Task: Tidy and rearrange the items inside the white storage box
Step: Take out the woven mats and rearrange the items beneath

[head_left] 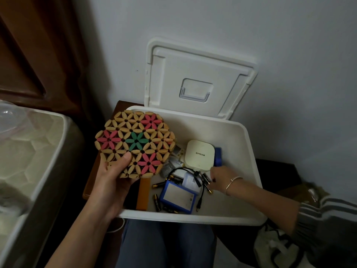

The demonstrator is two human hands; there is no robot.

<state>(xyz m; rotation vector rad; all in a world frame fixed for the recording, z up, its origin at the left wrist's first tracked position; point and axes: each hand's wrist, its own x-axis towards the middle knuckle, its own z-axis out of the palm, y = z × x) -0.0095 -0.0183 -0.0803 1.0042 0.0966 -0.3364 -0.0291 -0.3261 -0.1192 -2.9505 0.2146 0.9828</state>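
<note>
Over white box (249,151), left hand (114,176) gripping floral trivet (135,144)

— What's worn near the right hand (219,176)?
— A thin silver bangle (232,182) on the wrist. Further back, at the lower right of the frame, a grey sleeve (320,213) with paler stripes.
— Anything else?
— Blue-grey trousers (166,246), bottom centre.

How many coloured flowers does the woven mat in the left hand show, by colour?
Red flowers: 3
Green flowers: 1
Total: 4 coloured flowers on the mat, which the left hand holds.
</note>
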